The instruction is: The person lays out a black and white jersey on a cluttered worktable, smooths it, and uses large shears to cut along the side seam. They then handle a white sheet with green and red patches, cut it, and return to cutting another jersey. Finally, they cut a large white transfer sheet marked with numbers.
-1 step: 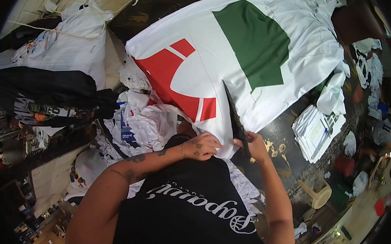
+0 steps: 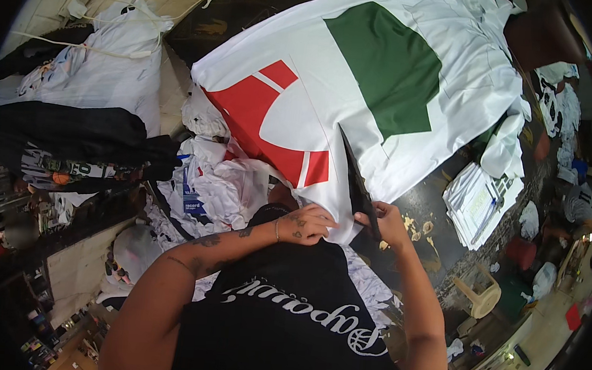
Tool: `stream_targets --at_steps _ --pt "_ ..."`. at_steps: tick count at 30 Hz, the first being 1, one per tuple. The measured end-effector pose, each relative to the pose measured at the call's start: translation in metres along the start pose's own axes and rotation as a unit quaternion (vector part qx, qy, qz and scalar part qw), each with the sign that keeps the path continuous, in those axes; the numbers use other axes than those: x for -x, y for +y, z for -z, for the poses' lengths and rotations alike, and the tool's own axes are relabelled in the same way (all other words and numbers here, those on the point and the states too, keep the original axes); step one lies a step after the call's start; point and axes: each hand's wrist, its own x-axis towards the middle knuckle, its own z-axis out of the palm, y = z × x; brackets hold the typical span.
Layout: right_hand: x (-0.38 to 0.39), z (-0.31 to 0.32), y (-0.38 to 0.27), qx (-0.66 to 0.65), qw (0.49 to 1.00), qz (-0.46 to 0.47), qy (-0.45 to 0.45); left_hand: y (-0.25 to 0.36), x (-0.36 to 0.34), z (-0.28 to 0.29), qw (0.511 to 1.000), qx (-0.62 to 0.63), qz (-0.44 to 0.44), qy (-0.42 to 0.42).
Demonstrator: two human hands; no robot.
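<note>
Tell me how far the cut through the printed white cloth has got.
Done: little; the dark shears sit at the near edge of the white cloth. In hand: right hand works the shears, left hand grips the edge. Left: the red and green printed stretch lies uncut.

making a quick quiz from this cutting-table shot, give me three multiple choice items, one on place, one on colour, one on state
1. Where is the stack of papers?
A. right of the white printed fabric
B. under the left hand
C. on the stool

2. Which colours are printed on the fabric?
A. blue and yellow
B. red and green
C. black and orange

3. What is the right hand doing?
A. resting open on the table
B. gripping dark shears at the fabric's edge
C. holding a pen

Answers: 1 A, the stack lies past the fabric's right edge. 2 B, a red shape and a green shape show. 3 B, fingers close round the handles while the left hand pinches the cloth.
</note>
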Motion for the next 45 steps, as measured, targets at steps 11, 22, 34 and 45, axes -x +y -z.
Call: stream_targets --at_steps 11,22,34,45 --pt "-0.073 -0.003 -0.096 0.036 0.999 0.018 0.032 -0.072 -0.035 0.163 0.957 -0.261 0.095 0.081" --pt "-0.137 -0.015 -0.213 0.075 0.994 0.054 -0.062 -0.124 -0.019 0.175 0.987 -0.127 -0.094 0.006" --pt "-0.204 -0.045 -0.257 0.131 0.986 0.104 0.003 -0.112 -0.034 0.149 0.981 0.138 -0.058 -0.123" --pt "-0.005 0.007 -0.129 0.043 0.958 0.243 0.144 -0.106 0.102 0.225 0.902 -0.121 0.32 -0.262"
